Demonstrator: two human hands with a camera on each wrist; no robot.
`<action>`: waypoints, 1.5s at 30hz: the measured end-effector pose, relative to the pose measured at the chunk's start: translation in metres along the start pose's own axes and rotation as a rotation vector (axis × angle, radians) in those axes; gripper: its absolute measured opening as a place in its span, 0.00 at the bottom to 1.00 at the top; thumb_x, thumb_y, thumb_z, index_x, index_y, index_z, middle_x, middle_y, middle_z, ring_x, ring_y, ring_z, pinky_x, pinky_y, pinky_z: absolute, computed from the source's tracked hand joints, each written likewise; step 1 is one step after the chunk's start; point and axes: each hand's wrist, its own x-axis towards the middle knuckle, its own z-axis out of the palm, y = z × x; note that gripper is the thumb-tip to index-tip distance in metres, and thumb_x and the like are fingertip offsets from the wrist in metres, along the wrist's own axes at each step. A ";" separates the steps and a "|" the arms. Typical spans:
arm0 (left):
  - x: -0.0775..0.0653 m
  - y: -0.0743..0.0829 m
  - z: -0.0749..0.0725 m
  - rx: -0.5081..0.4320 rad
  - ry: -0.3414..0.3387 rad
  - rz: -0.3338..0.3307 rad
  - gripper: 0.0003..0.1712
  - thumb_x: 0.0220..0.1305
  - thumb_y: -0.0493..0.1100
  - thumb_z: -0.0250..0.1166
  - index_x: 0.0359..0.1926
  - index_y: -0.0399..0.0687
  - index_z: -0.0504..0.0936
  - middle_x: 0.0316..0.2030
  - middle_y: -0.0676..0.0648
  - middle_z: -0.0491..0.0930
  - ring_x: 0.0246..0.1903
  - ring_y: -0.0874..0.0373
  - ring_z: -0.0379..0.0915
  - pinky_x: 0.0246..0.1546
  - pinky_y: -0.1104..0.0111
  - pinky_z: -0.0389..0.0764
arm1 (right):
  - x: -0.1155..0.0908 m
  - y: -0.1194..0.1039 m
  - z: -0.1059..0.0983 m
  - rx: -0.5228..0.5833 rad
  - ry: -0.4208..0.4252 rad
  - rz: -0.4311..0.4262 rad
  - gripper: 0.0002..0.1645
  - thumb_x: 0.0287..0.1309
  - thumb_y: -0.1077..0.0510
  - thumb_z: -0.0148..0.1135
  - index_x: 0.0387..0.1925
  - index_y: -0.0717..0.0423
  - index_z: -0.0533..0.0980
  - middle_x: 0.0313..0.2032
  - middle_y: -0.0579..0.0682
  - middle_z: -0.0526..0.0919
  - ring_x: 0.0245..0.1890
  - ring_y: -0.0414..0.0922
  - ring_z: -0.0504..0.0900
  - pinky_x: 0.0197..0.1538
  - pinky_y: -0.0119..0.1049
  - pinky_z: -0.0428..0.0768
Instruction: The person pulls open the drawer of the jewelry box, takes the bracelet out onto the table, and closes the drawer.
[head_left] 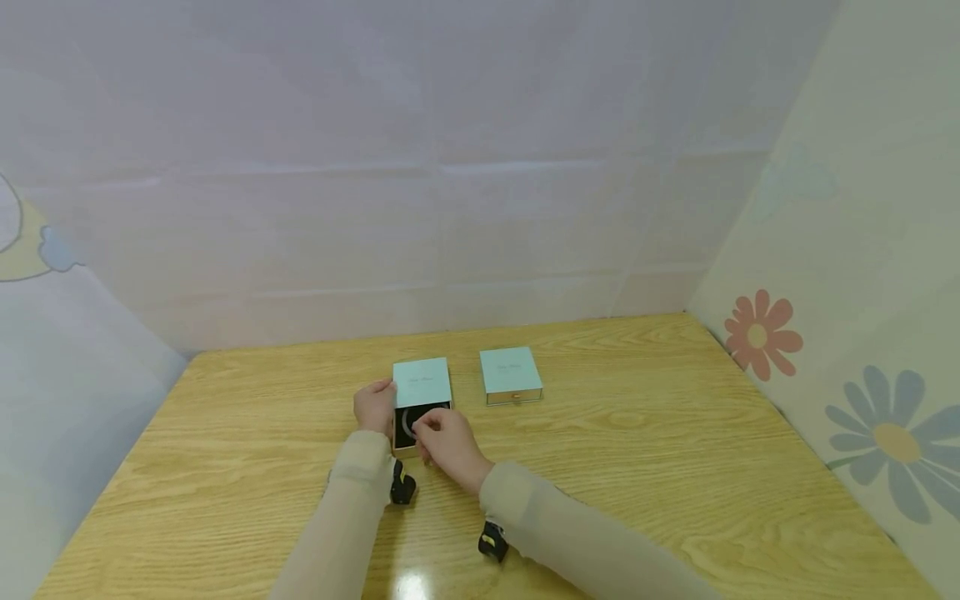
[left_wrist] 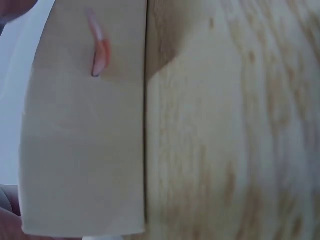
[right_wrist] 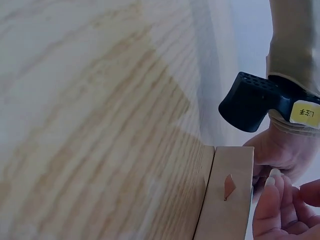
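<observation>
A pale blue drawer box (head_left: pixel 422 379) lies on the table with its black-lined drawer (head_left: pixel 400 442) pulled out towards me. My left hand (head_left: pixel 372 408) grips the box along its left side, thumb at the top edge. Inside the drawer lies a grey ring-shaped bangle (head_left: pixel 406 421). Over it, my right hand (head_left: pixel 450 442) pinches the bangle at its near side, fingers curled, covering part of it. The drawer front (left_wrist: pixel 82 165) fills much of the left wrist view, with an orange ribbon pull (left_wrist: pixel 101 52). Bent right fingers (right_wrist: pixel 270 205) show beside the drawer front in the right wrist view.
A second pale blue box (head_left: pixel 512 369), closed, stands to the right of the first. Both are on a wood-grain table (head_left: pixel 637 433). Pale cloth (head_left: pixel 450 208) hangs behind, and a flower-printed sheet (head_left: pixel 840 333) borders the right.
</observation>
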 end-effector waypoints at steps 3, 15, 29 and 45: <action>0.001 -0.001 0.000 0.010 0.002 0.000 0.20 0.71 0.33 0.52 0.60 0.28 0.74 0.63 0.31 0.67 0.65 0.40 0.60 0.65 0.56 0.65 | 0.002 -0.001 0.002 -0.028 0.013 -0.035 0.11 0.68 0.66 0.55 0.35 0.73 0.79 0.25 0.67 0.79 0.20 0.58 0.76 0.25 0.41 0.80; 0.001 0.000 0.001 0.015 0.019 0.012 0.19 0.70 0.32 0.53 0.59 0.27 0.75 0.62 0.30 0.69 0.66 0.39 0.59 0.66 0.54 0.64 | 0.008 -0.003 0.003 -0.166 0.000 -0.041 0.11 0.67 0.67 0.55 0.43 0.72 0.80 0.29 0.65 0.81 0.22 0.61 0.79 0.21 0.30 0.76; 0.004 -0.002 0.002 0.007 0.019 0.012 0.19 0.70 0.32 0.53 0.58 0.26 0.75 0.62 0.30 0.69 0.65 0.39 0.60 0.65 0.54 0.65 | 0.014 0.000 0.005 -0.718 -0.057 -0.187 0.09 0.64 0.64 0.62 0.42 0.65 0.83 0.42 0.55 0.85 0.45 0.49 0.82 0.48 0.38 0.82; 0.004 -0.003 0.001 0.030 0.006 0.008 0.20 0.71 0.33 0.52 0.60 0.28 0.74 0.63 0.31 0.68 0.65 0.43 0.61 0.65 0.58 0.66 | 0.019 -0.003 0.014 -0.991 -0.109 -0.196 0.11 0.62 0.62 0.64 0.23 0.55 0.80 0.23 0.47 0.81 0.28 0.43 0.82 0.33 0.33 0.80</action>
